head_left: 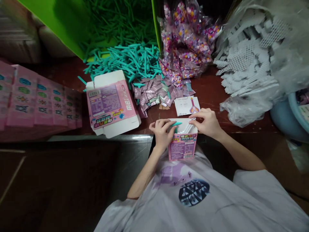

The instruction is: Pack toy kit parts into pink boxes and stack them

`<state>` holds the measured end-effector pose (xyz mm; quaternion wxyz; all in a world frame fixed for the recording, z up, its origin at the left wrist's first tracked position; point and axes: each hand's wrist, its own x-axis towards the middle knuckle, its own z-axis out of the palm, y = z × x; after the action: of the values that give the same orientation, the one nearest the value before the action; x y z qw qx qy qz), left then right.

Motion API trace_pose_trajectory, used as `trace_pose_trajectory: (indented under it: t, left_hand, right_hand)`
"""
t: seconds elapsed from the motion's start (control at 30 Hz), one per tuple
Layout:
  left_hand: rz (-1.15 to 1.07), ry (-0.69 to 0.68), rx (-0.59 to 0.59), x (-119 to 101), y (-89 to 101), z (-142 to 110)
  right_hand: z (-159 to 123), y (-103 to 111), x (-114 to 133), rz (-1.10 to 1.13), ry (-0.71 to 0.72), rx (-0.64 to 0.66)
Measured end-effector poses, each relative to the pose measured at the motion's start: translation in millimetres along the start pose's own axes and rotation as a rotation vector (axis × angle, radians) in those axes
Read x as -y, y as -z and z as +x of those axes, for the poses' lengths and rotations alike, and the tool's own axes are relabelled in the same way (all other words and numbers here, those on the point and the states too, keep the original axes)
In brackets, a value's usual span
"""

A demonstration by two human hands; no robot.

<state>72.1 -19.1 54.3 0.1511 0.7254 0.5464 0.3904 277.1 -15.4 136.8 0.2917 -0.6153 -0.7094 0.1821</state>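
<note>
A small pink and purple carton (182, 150) stands upright against my shirt at the table's front edge, its top open. My left hand (162, 132) is at the carton's left side, thumb and fingers closed on a teal pen-like stick (178, 123) over the opening. At the opposite side, my right hand (208, 123) pinches a white perforated plastic piece (189, 126) that slants down into the carton. The carton's lower inside is hidden. Just beyond it lies a white printed card (184, 106) with a pink picture, close to my right fingertips.
Flattened pink cartons (108, 103) lie left of centre. Finished-looking pink boxes (43, 100) stand in rows at far left. Teal sticks (135, 59) spill from a green bin (60, 24). Small sachets (154, 91), bagged colourful beads (183, 42), white grid pieces (248, 61) and a blue tub (287, 112) surround the workspace.
</note>
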Motion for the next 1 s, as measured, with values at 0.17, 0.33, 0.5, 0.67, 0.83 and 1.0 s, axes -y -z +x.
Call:
trace_pose_trajectory:
  t: [0.17,0.33,0.5,0.67,0.83,1.0]
  left_hand:
    - [0.028,-0.011,0.095,1,3.7,3]
    - [0.007,-0.079,0.229,6,9.8,7]
    - [0.017,-0.133,0.381,8,14.7,12]
    - [0.01,-0.147,0.493,5,17.3,14]
    - [0.01,-0.094,0.546,2,21.7,16]
    - [0.01,-0.095,0.542,2,22.0,16]
  right_hand:
    - [-6,-2,-5,-0.018,0.0,0.041]
    - [-8,1,-8,0.064,-0.028,0.107]
    - [2,14,-13,0.159,-0.054,0.059]
    - [3,2,-10,0.178,-0.06,0.121]
    - [-4,-13,-10,0.129,-0.072,0.168]
    - [-4,-9,-14,0.05,-0.044,0.289]
